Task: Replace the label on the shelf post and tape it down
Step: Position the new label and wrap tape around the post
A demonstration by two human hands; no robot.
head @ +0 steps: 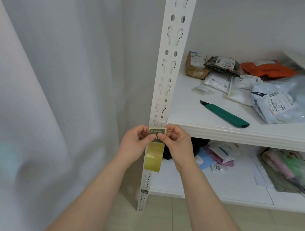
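Label (157,131), yellow backing hanging, pinched by left hand (137,140) and right hand (177,143) against white shelf post (170,62), frame centre; parcels (273,97) on shelf (243,136), right.

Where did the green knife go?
The green knife lies on the upper shelf, right of the white shelf post, in front of the heap of parcels.

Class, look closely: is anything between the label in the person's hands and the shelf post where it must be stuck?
Nothing visible. Both the left hand and right hand pinch the label directly in front of the shelf post, with yellowish tape hanging below.
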